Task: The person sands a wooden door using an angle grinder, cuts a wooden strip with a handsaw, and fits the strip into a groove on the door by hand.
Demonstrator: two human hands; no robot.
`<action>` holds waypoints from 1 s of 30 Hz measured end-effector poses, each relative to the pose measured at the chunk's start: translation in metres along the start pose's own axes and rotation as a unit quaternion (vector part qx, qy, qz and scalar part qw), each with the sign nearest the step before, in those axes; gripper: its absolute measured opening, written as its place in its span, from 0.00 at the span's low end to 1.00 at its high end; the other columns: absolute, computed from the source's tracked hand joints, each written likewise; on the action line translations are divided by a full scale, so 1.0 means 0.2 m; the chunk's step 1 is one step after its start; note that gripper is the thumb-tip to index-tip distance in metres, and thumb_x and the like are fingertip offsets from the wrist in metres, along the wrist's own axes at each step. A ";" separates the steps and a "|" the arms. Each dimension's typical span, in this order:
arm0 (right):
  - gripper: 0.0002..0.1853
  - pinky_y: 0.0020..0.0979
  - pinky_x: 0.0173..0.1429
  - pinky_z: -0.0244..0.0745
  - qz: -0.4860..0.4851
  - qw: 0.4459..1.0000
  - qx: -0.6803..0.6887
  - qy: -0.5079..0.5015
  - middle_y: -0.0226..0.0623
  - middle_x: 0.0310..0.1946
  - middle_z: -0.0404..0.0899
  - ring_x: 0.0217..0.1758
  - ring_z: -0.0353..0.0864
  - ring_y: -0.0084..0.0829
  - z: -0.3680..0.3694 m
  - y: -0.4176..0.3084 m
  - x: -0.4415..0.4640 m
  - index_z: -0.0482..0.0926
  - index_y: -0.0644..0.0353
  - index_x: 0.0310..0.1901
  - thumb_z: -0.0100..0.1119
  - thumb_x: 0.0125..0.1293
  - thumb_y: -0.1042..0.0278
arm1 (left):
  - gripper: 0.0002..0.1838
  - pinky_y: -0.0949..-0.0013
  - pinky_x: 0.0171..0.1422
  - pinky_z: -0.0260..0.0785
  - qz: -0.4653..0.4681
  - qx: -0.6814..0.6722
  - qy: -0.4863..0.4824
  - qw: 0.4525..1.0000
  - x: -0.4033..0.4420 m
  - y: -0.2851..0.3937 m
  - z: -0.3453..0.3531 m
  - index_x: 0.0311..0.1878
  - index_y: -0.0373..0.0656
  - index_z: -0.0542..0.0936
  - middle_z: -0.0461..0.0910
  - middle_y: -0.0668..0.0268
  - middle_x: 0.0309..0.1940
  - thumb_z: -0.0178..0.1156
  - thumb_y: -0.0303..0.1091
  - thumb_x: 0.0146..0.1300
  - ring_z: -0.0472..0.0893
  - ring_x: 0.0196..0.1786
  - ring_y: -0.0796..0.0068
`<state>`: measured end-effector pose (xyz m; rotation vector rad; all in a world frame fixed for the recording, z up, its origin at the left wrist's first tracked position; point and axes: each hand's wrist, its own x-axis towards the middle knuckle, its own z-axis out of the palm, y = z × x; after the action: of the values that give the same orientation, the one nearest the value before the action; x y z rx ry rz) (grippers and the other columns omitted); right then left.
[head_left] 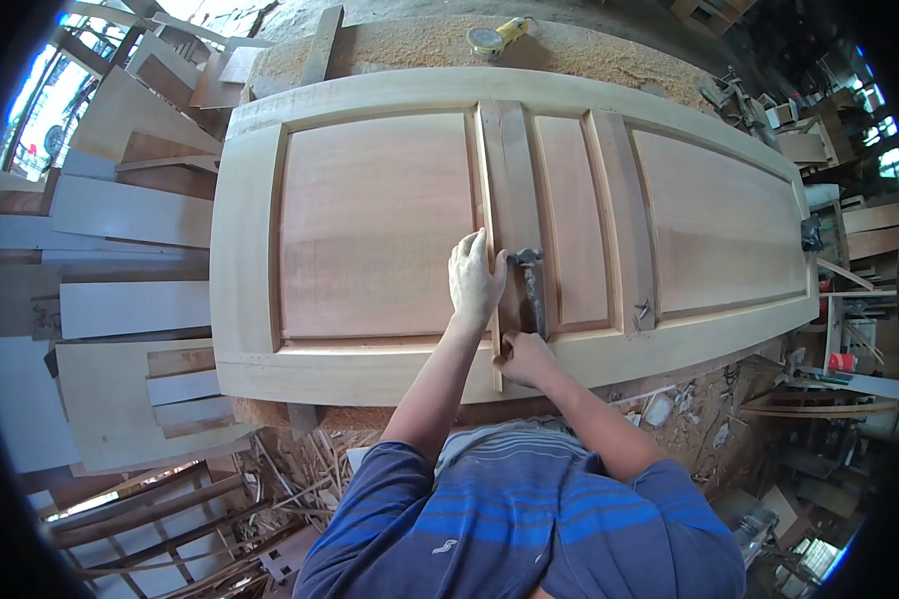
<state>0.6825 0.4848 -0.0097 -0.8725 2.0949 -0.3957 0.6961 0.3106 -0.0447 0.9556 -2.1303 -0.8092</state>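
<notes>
A pale wooden panelled door [250, 230] lies flat across the work surface. A long thin wood strip [485, 185] runs along the edge of the crosspiece beside the large left panel [380, 220], its near end reaching over the door's bottom rail. My left hand [477, 278] grips the strip about midway, thumb on its right side. Lower down, my right hand [526, 359] is closed around the strip near its near end; its fingertips are partly hidden. Just right of my hands, a hammer [533, 295] rests on the crosspiece.
Small metal pieces, perhaps nails [642, 312], lie on the second crosspiece. Behind the door, a yellow power sander [497, 38] sits on the sawdust-covered bench [400, 48]. Boards [135, 309] are stacked at left. Wood scraps [300, 479] litter the floor near me.
</notes>
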 end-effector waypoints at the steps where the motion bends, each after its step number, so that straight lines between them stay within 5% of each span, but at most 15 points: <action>1: 0.19 0.52 0.57 0.85 -0.005 1.000 0.003 -0.009 0.60 0.38 0.90 0.47 0.91 0.60 0.00 0.02 0.01 0.86 0.68 0.42 0.73 0.62 0.57 | 0.20 0.51 0.74 0.73 -0.004 0.004 -0.014 1.000 0.02 -0.01 0.02 0.63 0.40 0.87 0.87 0.58 0.59 0.73 0.38 0.72 0.82 0.66 0.51; 7: 0.20 0.53 0.64 0.83 0.002 0.993 0.031 -0.112 0.67 0.47 0.89 0.55 0.89 0.64 -0.08 0.02 0.08 0.87 0.69 0.50 0.69 0.66 0.59 | 0.13 0.53 0.71 0.75 -0.015 0.010 -0.034 0.999 0.04 -0.03 0.07 0.57 0.42 0.91 0.88 0.61 0.57 0.71 0.35 0.73 0.84 0.61 0.56; 10: 0.19 0.50 0.50 0.86 -0.018 0.991 0.055 -0.119 0.60 0.34 0.89 0.39 0.92 0.59 -0.08 0.05 0.10 0.85 0.72 0.41 0.71 0.68 0.58 | 0.12 0.54 0.66 0.78 -0.014 0.008 -0.015 1.000 0.03 -0.03 0.07 0.56 0.43 0.91 0.89 0.61 0.55 0.72 0.33 0.72 0.87 0.56 0.58; 13: 0.19 0.49 0.49 0.86 -0.002 0.990 0.034 -0.136 0.60 0.33 0.89 0.38 0.92 0.58 -0.09 0.03 0.11 0.85 0.72 0.41 0.71 0.68 0.58 | 0.11 0.56 0.59 0.82 -0.046 -0.037 -0.013 0.998 0.03 -0.03 0.06 0.54 0.41 0.91 0.89 0.60 0.53 0.73 0.32 0.71 0.89 0.50 0.59; 16: 0.18 0.50 0.51 0.86 -0.002 0.991 0.015 -0.132 0.60 0.33 0.89 0.40 0.93 0.58 -0.10 0.01 0.11 0.86 0.72 0.41 0.71 0.68 0.59 | 0.10 0.58 0.53 0.84 -0.056 -0.075 -0.015 0.995 0.04 -0.02 0.02 0.53 0.40 0.91 0.90 0.58 0.51 0.73 0.30 0.71 0.91 0.45 0.59; 19: 0.21 0.53 0.61 0.84 0.020 0.986 0.020 -0.166 0.67 0.44 0.88 0.53 0.90 0.64 -0.13 -0.01 0.13 0.86 0.72 0.50 0.70 0.67 0.59 | 0.10 0.55 0.56 0.83 -0.144 -0.135 -0.095 0.976 0.03 -0.03 -0.04 0.53 0.41 0.90 0.90 0.58 0.52 0.72 0.31 0.71 0.90 0.49 0.54; 20: 0.21 0.53 0.61 0.84 0.013 0.986 0.028 -0.165 0.67 0.44 0.89 0.53 0.90 0.64 -0.13 -0.01 0.13 0.86 0.72 0.49 0.70 0.67 0.59 | 0.12 0.56 0.54 0.84 -0.085 -0.112 -0.073 0.987 0.01 -0.10 -0.02 0.54 0.39 0.89 0.91 0.57 0.50 0.73 0.30 0.71 0.91 0.48 0.53; 23: 0.20 0.53 0.61 0.84 0.000 0.985 0.055 -0.165 0.66 0.45 0.89 0.53 0.90 0.64 -0.13 0.01 0.12 0.87 0.72 0.48 0.71 0.67 0.58 | 0.13 0.58 0.54 0.84 -0.181 -0.135 -0.133 0.965 0.05 -0.07 -0.08 0.56 0.38 0.89 0.92 0.55 0.48 0.73 0.30 0.71 0.92 0.48 0.54; 28: 0.20 0.52 0.59 0.84 -0.040 0.989 0.041 -0.138 0.63 0.42 0.89 0.50 0.90 0.63 -0.11 0.00 0.06 0.87 0.70 0.46 0.73 0.66 0.57 | 0.16 0.68 0.42 0.84 -0.283 -0.191 -0.214 0.915 0.12 -0.15 -0.12 0.54 0.31 0.90 0.94 0.57 0.38 0.76 0.33 0.70 0.90 0.35 0.76; 30: 0.20 0.51 0.56 0.84 -0.048 0.989 0.055 -0.129 0.61 0.42 0.90 0.47 0.90 0.61 -0.09 0.01 0.00 0.87 0.69 0.47 0.73 0.66 0.58 | 0.17 0.70 0.43 0.83 -0.312 -0.229 -0.257 0.886 0.12 -0.19 -0.13 0.55 0.31 0.90 0.93 0.61 0.39 0.76 0.34 0.72 0.89 0.37 0.78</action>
<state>0.6671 0.4849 0.0012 -0.9108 1.7827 -0.4226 0.7173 0.2639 -0.0498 1.2736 -1.8683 -1.9763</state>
